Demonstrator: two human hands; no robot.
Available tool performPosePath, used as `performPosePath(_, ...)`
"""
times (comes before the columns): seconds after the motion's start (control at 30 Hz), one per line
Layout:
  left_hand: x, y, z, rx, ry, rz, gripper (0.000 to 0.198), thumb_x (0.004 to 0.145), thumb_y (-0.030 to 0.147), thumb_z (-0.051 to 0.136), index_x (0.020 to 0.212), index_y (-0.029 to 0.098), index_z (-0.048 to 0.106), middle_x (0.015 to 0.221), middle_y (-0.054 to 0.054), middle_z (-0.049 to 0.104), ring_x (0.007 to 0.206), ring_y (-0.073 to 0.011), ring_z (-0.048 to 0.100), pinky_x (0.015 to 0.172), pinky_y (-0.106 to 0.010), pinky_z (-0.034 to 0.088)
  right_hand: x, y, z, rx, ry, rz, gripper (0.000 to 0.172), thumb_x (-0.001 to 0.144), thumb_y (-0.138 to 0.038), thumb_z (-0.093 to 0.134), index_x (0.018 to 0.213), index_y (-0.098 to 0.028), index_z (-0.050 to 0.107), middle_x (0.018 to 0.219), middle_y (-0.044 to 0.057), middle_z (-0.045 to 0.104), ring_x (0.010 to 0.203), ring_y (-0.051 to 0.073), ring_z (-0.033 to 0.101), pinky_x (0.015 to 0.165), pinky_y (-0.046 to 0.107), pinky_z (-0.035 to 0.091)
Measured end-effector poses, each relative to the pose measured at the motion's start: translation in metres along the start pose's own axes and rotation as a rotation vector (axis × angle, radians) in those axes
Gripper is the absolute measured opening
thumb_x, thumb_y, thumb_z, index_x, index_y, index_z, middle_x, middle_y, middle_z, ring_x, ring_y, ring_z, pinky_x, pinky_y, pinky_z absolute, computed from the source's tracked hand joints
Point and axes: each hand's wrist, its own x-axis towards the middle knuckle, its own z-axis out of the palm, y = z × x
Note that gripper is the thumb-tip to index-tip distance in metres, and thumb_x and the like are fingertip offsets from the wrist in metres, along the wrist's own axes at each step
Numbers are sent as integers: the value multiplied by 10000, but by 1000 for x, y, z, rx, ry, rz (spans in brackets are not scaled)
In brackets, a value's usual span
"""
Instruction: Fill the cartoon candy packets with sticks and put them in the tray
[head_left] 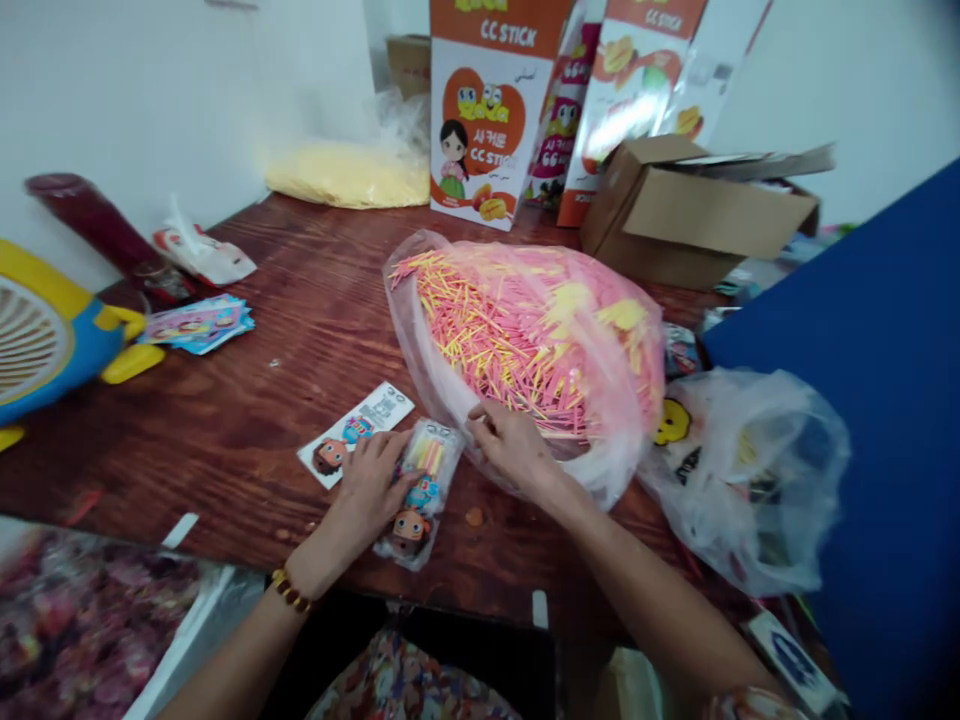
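Note:
My left hand lies on the table with its fingers apart, between a white printed card and a clear packet. Its thumb touches the packet, which shows pink and yellow sticks and a cartoon face. At the near left edge of a large clear plastic bag is my right hand, its fingers bent together; whatever is between them is too small to tell. Many thin pink and yellow sticks fill the bag, whose mouth faces left.
A yellow and blue fan, blue cards and a tissue pack are at the left. Printed boxes and an open cardboard box stand behind. Another plastic bag lies at the right.

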Motion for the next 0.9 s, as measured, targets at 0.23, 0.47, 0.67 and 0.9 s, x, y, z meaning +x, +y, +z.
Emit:
performPosePath(0.23,0,-12,4,4,-20,-24,472,927,442,539,1337,208,532,1265,-121,639,1151,-319,551,1006,-495,399,13,91,-93,-768,81,15,263,951,-159,431,981,-137,691,996,142,705,906,233,621,781,317,420)
performPosePath(0.47,16,-19,-14,59,63,-95,465,937,436,501,1340,206,525,1241,-126,658,1174,-324,571,980,-474,417,29,124,-116,-1044,-96,-383,380,942,-105,432,1254,-182,637,1383,167,545,1192,317,466,961,422,329)
performPosePath(0.67,37,-27,-29,146,59,-201,457,926,438,479,1305,198,564,1231,-135,646,1146,-333,562,972,-483,421,45,121,-114,-1068,-128,-469,339,951,-128,437,1203,-188,656,1395,186,507,1217,322,448,984,449,304)
performPosePath(0.9,54,-44,-26,349,42,-375,548,928,477,451,1328,122,572,1279,-241,573,1151,-441,514,876,-553,439,50,127,-107,-983,-143,-546,250,974,-155,431,1089,-140,652,1232,161,605,1171,283,465,978,402,294)
